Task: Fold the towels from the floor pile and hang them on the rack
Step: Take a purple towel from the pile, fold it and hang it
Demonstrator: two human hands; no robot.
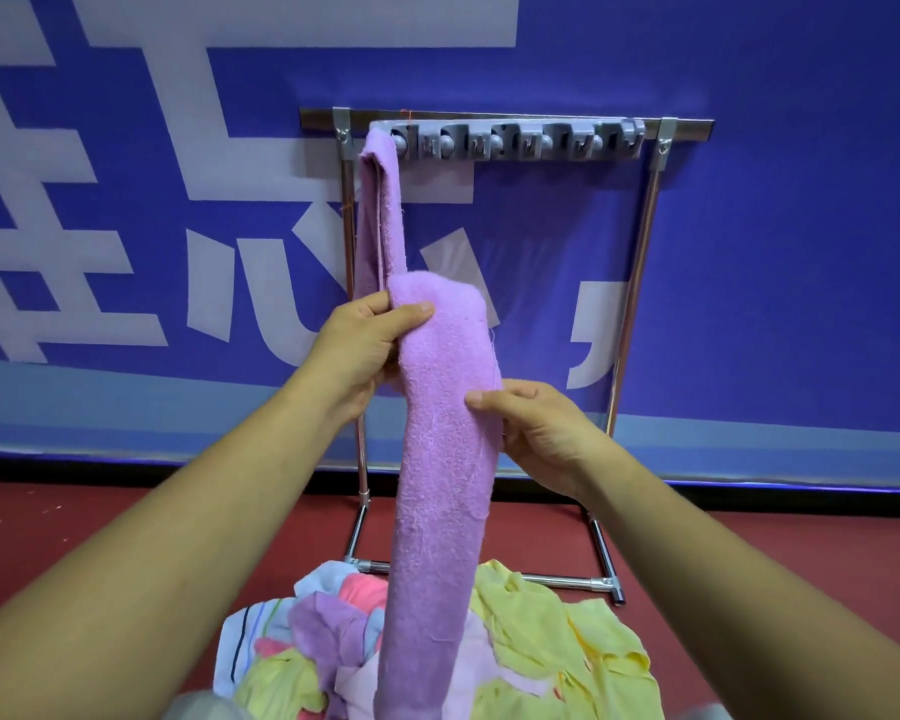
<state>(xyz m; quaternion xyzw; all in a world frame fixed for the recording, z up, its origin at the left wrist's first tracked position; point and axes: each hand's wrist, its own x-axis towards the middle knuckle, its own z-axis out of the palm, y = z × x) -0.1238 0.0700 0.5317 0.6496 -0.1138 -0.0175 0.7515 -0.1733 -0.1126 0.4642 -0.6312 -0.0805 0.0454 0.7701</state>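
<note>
Purple towel (440, 459): long folded strip, frame centre, tail over floor pile (552, 631) at 6 o'clock. Left hand (365, 345) grips near top fold; right hand (536, 433) pinches edge lower down. Likely light, limp, grippy terry; best held at fold. Rack (489, 142) at 12 o'clock.

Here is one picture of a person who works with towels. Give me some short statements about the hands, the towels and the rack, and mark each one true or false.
1. The left hand and the right hand both grip the held towel. True.
2. The rack carries no towel yet. False: a hung towel, also purple, hangs at its left end.
3. The held towel is spread out wide and flat. False: it is folded into a long narrow strip that hangs down.
4. A pile of towels in several colours lies on the red floor below the hands. True.
</note>
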